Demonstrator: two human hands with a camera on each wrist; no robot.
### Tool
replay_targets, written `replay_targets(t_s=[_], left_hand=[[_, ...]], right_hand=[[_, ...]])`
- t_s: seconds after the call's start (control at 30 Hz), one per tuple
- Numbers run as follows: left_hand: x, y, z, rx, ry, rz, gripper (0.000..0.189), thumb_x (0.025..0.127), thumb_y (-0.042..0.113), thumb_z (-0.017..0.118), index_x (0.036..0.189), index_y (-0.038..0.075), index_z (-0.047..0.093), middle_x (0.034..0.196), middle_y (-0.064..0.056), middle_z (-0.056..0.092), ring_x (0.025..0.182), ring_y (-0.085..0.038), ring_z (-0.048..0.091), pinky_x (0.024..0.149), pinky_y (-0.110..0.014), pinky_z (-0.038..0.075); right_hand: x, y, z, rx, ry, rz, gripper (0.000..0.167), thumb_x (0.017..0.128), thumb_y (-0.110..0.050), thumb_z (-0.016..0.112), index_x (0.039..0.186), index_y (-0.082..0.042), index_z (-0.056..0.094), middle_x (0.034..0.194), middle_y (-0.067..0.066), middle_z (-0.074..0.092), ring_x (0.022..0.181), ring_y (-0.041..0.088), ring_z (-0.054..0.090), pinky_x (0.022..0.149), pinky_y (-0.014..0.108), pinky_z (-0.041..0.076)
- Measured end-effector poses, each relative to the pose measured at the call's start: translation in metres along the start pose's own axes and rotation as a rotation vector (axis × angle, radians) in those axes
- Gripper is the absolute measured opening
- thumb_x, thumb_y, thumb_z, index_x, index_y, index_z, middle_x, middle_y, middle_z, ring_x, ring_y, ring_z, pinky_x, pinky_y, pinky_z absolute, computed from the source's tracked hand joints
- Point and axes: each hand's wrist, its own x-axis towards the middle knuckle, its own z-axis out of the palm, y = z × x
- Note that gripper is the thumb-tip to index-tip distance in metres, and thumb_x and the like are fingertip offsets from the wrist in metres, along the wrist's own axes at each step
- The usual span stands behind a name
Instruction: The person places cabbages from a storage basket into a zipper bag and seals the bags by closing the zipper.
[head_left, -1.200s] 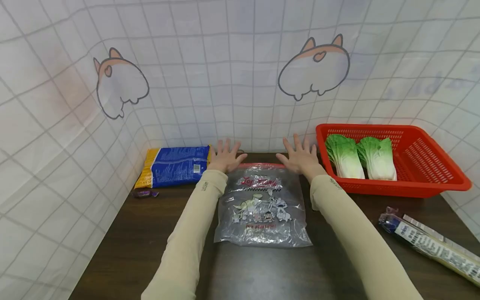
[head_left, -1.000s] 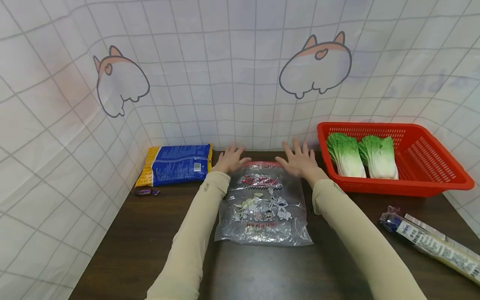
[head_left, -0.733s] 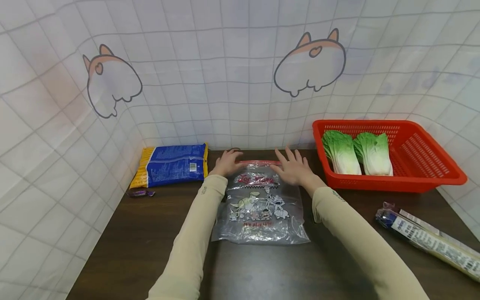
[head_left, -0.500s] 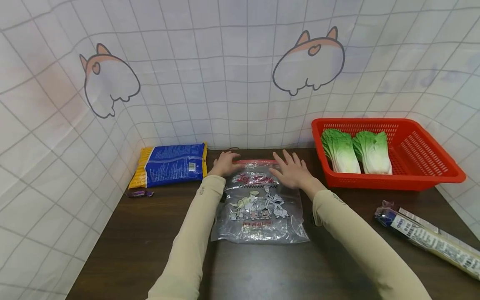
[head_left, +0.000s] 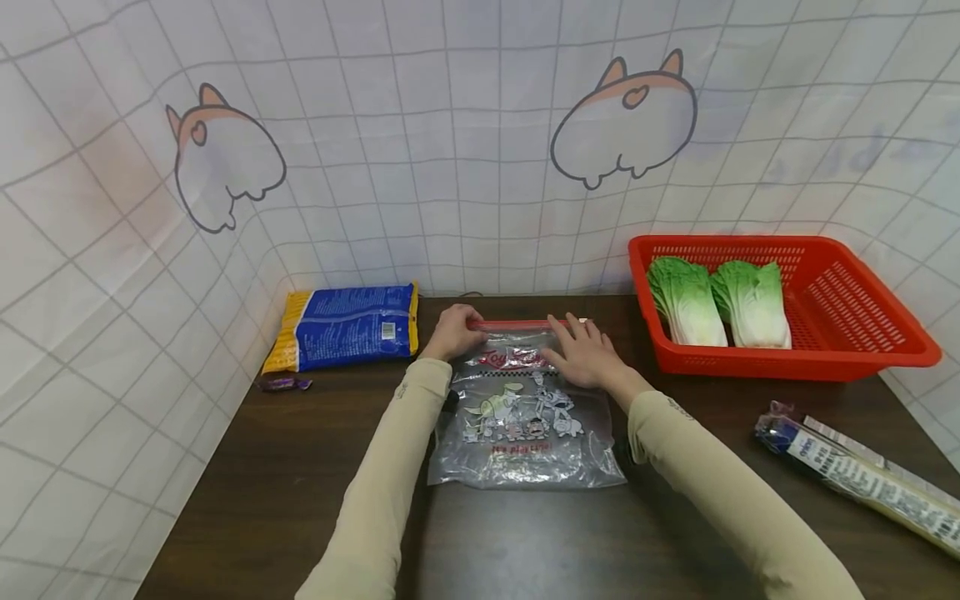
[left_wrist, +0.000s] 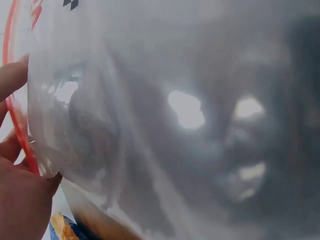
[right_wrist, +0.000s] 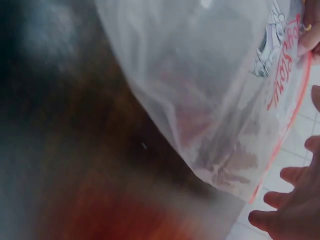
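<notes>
A clear zip bag with a red top strip and cartoon print lies flat on the dark table. My left hand is at its upper left corner, fingers curled. In the left wrist view that hand pinches the bag beside the red zip strip, the plastic film filling most of the picture. My right hand lies over the bag's upper right corner, fingers extended. In the right wrist view the right hand has spread fingers beside the red-edged bag, with no grip visible.
A blue and yellow packet lies at the back left, a small purple wrapped piece before it. At the back right, a red basket holds two cabbages. A long labelled packet lies at the right on the table.
My left hand has gone from spread fingers to curled ones at the bag's corner. The right hand has drawn back slightly toward me over the bag's top edge, fingers still extended.
</notes>
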Motion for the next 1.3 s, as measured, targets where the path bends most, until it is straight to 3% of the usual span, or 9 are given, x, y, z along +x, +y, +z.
replay_targets(t_s=[0.13,0.3,0.47,0.6,0.8,0.87,0.93,1.1,1.3], left_hand=[[0.0,-0.002,0.001,-0.05,0.044,0.046,0.018,0.084,0.012,0.076,0.096,0.0,0.071,0.118,-0.018,0.062,0.118,-0.033,0.052,0.104,-0.041,0.037],[-0.001,-0.004,0.002,-0.084,0.038,0.01,0.021,0.085,0.017,0.077,0.096,0.001,0.073,0.11,-0.015,0.063,0.108,-0.028,0.056,0.098,-0.04,0.042],[-0.005,-0.006,0.001,-0.098,0.047,0.001,0.023,0.085,0.021,0.077,0.096,0.002,0.073,0.106,-0.013,0.063,0.101,-0.026,0.057,0.093,-0.038,0.045],[-0.01,-0.003,-0.002,-0.101,0.073,0.035,0.022,0.085,0.02,0.077,0.095,0.001,0.072,0.104,-0.012,0.064,0.099,-0.026,0.057,0.091,-0.038,0.045],[-0.013,0.0,-0.005,-0.106,0.12,0.086,0.019,0.085,0.017,0.077,0.095,0.001,0.071,0.102,-0.012,0.063,0.095,-0.025,0.057,0.087,-0.038,0.045],[-0.014,0.001,-0.005,-0.111,0.129,0.094,0.019,0.086,0.017,0.076,0.095,0.001,0.071,0.102,-0.012,0.063,0.094,-0.025,0.056,0.086,-0.038,0.045],[-0.015,0.001,-0.005,-0.117,0.13,0.097,0.018,0.087,0.018,0.076,0.095,0.002,0.071,0.103,-0.011,0.063,0.094,-0.024,0.056,0.085,-0.038,0.046],[-0.02,0.003,-0.005,-0.133,0.133,0.123,0.017,0.088,0.018,0.075,0.094,0.003,0.07,0.104,-0.011,0.063,0.094,-0.024,0.055,0.084,-0.038,0.046],[-0.024,0.01,-0.009,-0.135,0.159,0.19,0.015,0.088,0.017,0.075,0.094,0.004,0.07,0.102,-0.01,0.063,0.092,-0.023,0.056,0.083,-0.038,0.046]], right_hand=[[-0.001,0.001,0.004,-0.002,0.077,-0.012,0.075,0.098,-0.041,0.054,0.157,-0.01,0.02,0.158,0.025,0.013,0.142,0.052,0.01,0.11,0.067,0.013],[0.0,0.002,0.009,-0.044,0.204,-0.034,0.069,0.094,-0.031,0.062,0.152,-0.007,0.033,0.154,0.026,0.022,0.139,0.048,0.018,0.11,0.064,0.019],[0.002,-0.001,0.007,-0.012,0.291,-0.041,0.06,0.092,-0.023,0.065,0.146,-0.006,0.043,0.144,0.027,0.035,0.132,0.046,0.028,0.106,0.062,0.028],[0.005,-0.004,0.004,0.074,0.343,-0.017,0.051,0.094,-0.02,0.064,0.14,-0.005,0.051,0.13,0.027,0.045,0.12,0.044,0.038,0.097,0.056,0.039],[0.009,-0.011,-0.003,0.249,0.423,0.007,0.042,0.095,-0.019,0.063,0.131,0.002,0.058,0.106,0.025,0.058,0.1,0.04,0.052,0.087,0.052,0.044],[0.011,-0.011,-0.004,0.283,0.422,0.022,0.043,0.095,-0.02,0.063,0.131,0.003,0.057,0.098,0.023,0.061,0.095,0.038,0.055,0.086,0.051,0.044],[0.013,-0.01,-0.004,0.315,0.399,0.044,0.045,0.096,-0.022,0.062,0.134,0.002,0.055,0.102,0.023,0.063,0.097,0.039,0.056,0.09,0.052,0.044],[0.017,-0.01,-0.001,0.384,0.296,0.104,0.05,0.1,-0.029,0.054,0.141,0.0,0.048,0.131,0.022,0.057,0.117,0.04,0.053,0.098,0.053,0.041],[0.02,-0.011,0.001,0.396,0.271,0.143,0.044,0.102,-0.033,0.05,0.127,0.003,0.055,0.113,0.022,0.062,0.101,0.036,0.058,0.087,0.049,0.046]])
